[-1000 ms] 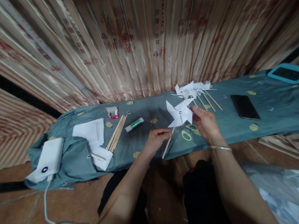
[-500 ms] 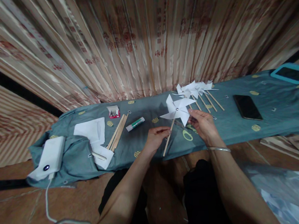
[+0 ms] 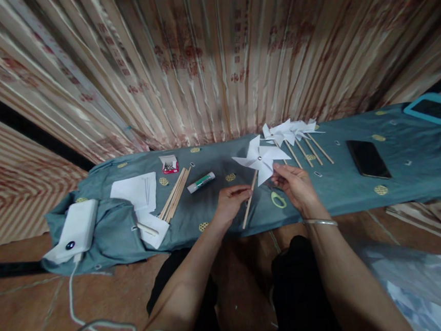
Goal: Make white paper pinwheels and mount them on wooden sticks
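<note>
A white paper pinwheel (image 3: 260,158) on a wooden stick faces up near the middle of the table. My left hand (image 3: 232,201) pinches its stick between thumb and fingers, below the blades. On the other side, my right hand (image 3: 293,182) has its bent fingers closed at the edge of the lower right blade. Green-handled scissors (image 3: 278,200) lie under that hand, mostly hidden. Just behind, several finished pinwheels (image 3: 289,131) rest in an overlapping row, sticks toward me.
Left of my hands lie a glue stick (image 3: 201,182), several wooden sticks (image 3: 174,195), a small red box of metal pins (image 3: 170,165), white paper (image 3: 134,191) and a white power bank (image 3: 79,227) with a cable. A phone (image 3: 368,158) and a blue-framed tablet (image 3: 435,109) lie rightward.
My right hand has shifted slightly left and down along the pinwheel's blades. The blades have turned a little. My left hand keeps its hold on the stick.
</note>
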A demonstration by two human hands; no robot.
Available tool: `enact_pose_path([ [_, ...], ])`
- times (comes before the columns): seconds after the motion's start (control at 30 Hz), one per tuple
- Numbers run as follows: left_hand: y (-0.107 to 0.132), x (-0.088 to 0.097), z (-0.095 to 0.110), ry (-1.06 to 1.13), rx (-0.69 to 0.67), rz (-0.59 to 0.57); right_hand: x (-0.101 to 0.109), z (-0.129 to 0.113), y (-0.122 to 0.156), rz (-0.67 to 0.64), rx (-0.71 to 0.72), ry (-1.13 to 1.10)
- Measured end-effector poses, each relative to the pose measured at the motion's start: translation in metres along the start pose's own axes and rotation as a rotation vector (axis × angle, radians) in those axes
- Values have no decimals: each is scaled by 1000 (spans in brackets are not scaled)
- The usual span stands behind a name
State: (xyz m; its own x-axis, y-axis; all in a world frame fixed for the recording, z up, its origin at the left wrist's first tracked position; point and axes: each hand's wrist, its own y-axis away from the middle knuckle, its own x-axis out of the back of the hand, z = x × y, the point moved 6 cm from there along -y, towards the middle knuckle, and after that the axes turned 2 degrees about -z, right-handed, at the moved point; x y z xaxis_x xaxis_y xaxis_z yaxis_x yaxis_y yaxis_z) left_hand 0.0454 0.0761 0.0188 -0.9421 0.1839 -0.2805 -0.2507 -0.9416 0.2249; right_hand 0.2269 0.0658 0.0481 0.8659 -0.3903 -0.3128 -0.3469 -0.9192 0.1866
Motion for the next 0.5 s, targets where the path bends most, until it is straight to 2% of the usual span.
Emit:
enact_pose_path([
  [0.5,1,-2,4,21,-22,-2,-12,10,3,-63,-36,20],
])
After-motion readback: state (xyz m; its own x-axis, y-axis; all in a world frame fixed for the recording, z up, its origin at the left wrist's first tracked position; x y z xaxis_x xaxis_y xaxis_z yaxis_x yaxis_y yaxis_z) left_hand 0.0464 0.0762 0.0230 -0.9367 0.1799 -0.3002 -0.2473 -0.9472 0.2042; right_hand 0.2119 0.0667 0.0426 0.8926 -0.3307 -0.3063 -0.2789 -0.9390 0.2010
